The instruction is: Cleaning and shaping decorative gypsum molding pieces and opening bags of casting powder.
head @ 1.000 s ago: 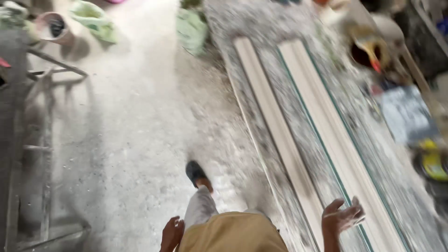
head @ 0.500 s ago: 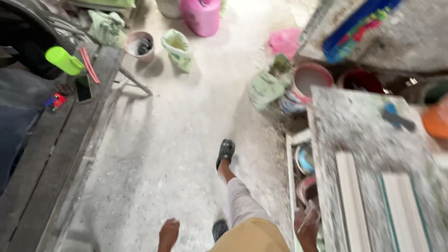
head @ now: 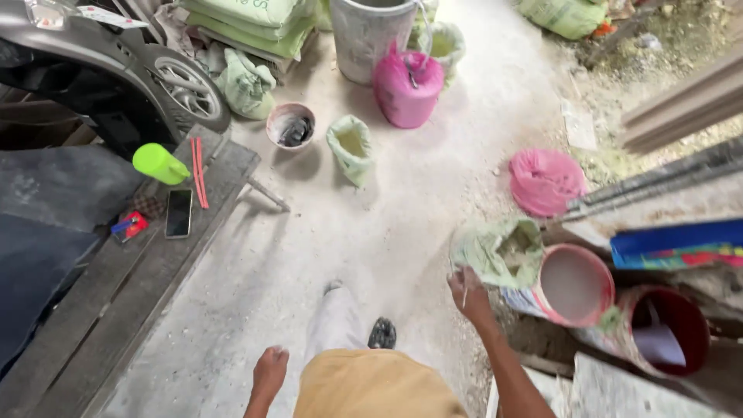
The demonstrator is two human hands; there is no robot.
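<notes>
Two hands in view. Right hand (head: 467,291): raised at the person's right side, fingers curled together around a thin pale stick (head: 464,296) held roughly upright. Nearest thing: open green sack (head: 499,251), just beyond and to the right of that hand, mouth facing up, leaning against a pink bucket (head: 574,285) of pale contents. Left hand (head: 270,370): hangs low by the hip, fingers loosely curled, holding nothing, well apart from the sack. Further out: dusty floor (head: 402,209), dark red bucket (head: 669,329), wooden surface (head: 116,294) carrying a phone (head: 179,213).
</notes>
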